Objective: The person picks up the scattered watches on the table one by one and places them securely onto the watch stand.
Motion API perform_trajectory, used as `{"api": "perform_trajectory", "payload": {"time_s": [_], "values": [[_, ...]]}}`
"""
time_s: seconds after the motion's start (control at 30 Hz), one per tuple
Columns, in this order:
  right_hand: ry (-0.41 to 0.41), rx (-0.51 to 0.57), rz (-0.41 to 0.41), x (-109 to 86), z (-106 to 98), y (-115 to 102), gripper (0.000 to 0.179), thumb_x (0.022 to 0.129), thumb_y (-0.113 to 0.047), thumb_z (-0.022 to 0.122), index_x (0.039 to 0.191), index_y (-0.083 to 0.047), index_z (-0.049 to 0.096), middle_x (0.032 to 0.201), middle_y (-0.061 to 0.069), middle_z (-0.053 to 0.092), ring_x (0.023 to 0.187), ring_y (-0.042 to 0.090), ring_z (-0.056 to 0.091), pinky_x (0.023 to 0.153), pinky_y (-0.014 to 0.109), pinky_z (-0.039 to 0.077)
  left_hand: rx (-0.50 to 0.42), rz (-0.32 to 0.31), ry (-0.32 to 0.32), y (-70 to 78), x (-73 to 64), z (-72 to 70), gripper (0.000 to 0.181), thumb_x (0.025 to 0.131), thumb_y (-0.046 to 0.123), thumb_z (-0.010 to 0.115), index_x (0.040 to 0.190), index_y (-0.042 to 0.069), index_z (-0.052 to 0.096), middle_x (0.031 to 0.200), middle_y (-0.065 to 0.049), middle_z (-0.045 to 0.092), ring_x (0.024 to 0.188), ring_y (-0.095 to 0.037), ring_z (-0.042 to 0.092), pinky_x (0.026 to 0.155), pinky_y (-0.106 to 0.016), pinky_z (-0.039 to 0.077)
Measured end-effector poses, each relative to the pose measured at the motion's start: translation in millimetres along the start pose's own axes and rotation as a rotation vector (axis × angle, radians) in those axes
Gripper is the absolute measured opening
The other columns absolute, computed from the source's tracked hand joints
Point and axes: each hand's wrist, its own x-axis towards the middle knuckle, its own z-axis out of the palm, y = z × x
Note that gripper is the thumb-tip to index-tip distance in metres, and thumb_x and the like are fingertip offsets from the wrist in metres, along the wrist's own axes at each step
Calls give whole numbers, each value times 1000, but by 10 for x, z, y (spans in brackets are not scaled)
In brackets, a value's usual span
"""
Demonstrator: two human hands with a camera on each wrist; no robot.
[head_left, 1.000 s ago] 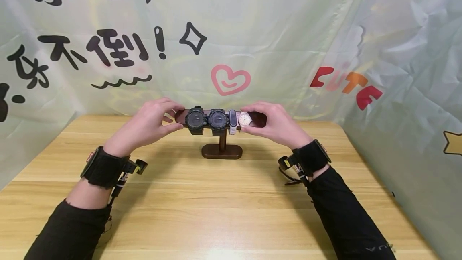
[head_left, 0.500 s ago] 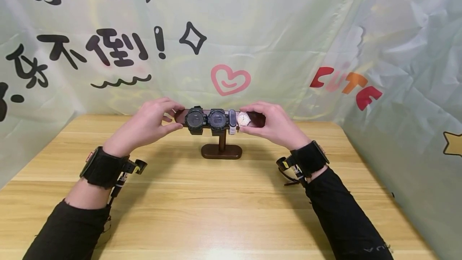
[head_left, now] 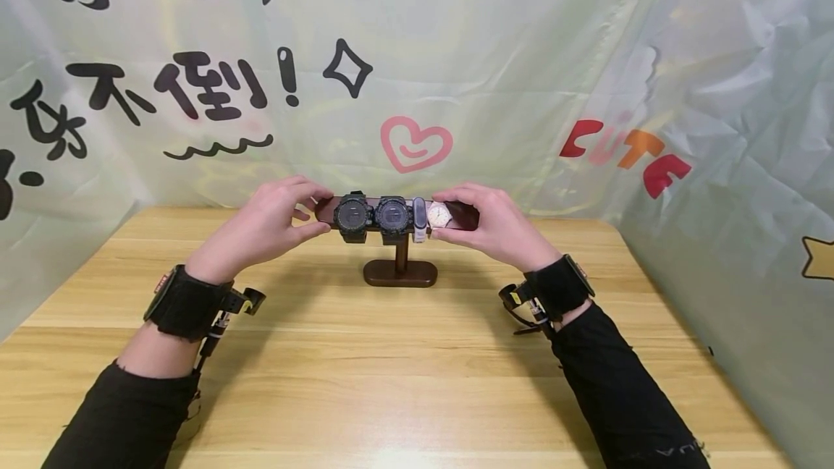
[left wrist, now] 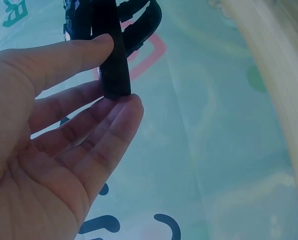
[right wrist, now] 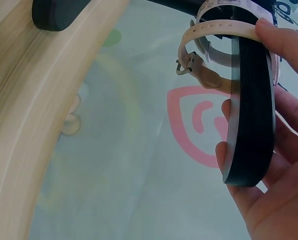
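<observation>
A brown T-shaped watch stand (head_left: 400,275) stands upright on the table, its bar carrying several watches. Two chunky black digital watches (head_left: 373,216) sit on the left half. Right of them come a slim white-strapped fitness band (head_left: 420,216) and a pale-dialed wristwatch (head_left: 439,215). My left hand (head_left: 274,219) pinches the bar's left end between thumb and fingers. My right hand (head_left: 498,226) holds the pale wristwatch on the bar. In the right wrist view, the thumb presses its pale buckled strap (right wrist: 214,30) while fingers reach behind the dark bar (right wrist: 251,110).
Around the stand spreads a light wooden table (head_left: 391,368). Behind it hangs a pale printed cloth (head_left: 508,93) with lettering and a pink heart. A second stretch of cloth borders the table's right side. Black straps with small cameras (head_left: 250,300) sit on both wrists.
Since a second ago, my right hand and the pale wristwatch have shifted slightly left along the bar, toward the fitness band. My left hand has stayed at the bar's left end.
</observation>
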Motion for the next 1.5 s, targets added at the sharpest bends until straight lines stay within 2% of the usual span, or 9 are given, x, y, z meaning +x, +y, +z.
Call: {"api": "perform_trajectory", "payload": {"time_s": [0.3,0.73,1.1,1.33,1.5], "values": [[-9,23,-4,-36,-43,21,56,92,-29,88,143,-17,69,139,3,69,107,18,67,89,37,59,29,14,13,7,4,-5,39,95,11,82,131,0,71,122,-15,74,106,-33,76,89,-51,64],[-13,2,-10,-118,-113,56,56,94,-33,85,145,-18,67,142,4,69,114,19,66,92,39,57,24,26,15,-3,-3,-12,39,95,11,82,131,1,71,122,-14,74,107,-33,75,90,-49,65],[-29,-11,40,-194,-159,108,62,95,-32,85,150,-14,63,150,7,64,130,25,62,102,45,54,40,29,26,14,-10,-26,39,95,12,82,132,2,72,122,-13,74,109,-33,74,89,-51,63],[-46,-18,84,-254,-186,141,66,95,-36,84,153,-15,60,154,8,61,146,29,54,119,53,47,20,55,42,31,-18,-42,37,96,9,81,130,1,72,120,-14,74,106,-33,75,91,-50,65],[-51,-23,92,-286,-201,156,66,97,-36,82,155,-14,57,157,9,59,152,31,50,124,56,42,14,53,44,60,-24,-55,36,96,8,80,131,1,72,121,-14,74,106,-33,75,91,-50,65]]}}
